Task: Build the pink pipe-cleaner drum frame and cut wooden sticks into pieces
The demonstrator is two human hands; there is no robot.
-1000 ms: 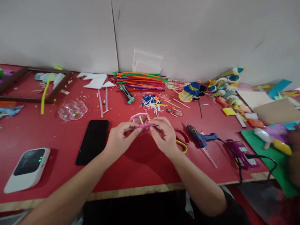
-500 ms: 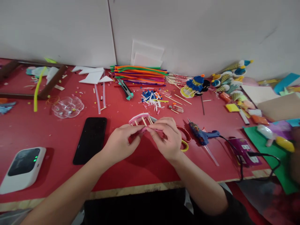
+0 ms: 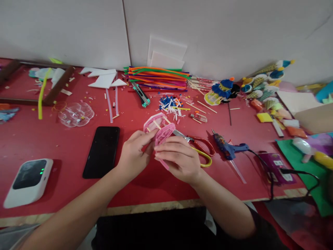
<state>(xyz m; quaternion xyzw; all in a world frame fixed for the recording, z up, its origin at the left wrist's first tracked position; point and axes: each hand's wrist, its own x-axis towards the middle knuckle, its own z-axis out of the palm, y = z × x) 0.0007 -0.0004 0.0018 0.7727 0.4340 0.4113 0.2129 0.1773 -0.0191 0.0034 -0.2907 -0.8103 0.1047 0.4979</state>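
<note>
head view: looking down over red counter [image 3: 65,149], both hands at centre.
frame [image 3: 161,129]: pink, two hoops joined by short sticks by the look of it; lifted off counter between both hands, tilted up toward camera, probably for a clear look at the joints.
left hand [image 3: 134,154]: fingers [image 3: 147,136] pinching frame's left edge; thumb mostly hidden; likely just steadying.
right hand [image 3: 178,159]: fingers [image 3: 166,148] pressed together and curled over frame's lower right part, gripping from the front; opposing grip probably to stop twist.
scissors [image 3: 201,147]: flat on counter, just beside right hand, blades partly behind it; likely parked within reach.
glue gun [image 3: 229,148]: right of scissors, cord trailing toward counter's front edge.
phone [image 3: 102,151]: screen dark, left of left hand, not touching.
scraps [image 3: 170,104]: cut bits piled behind frame, near.
bundle [image 3: 158,78]: coloured rods stacked by the wall, well apart.
white device [image 3: 27,182]: far left, near front edge, green light on.
</note>
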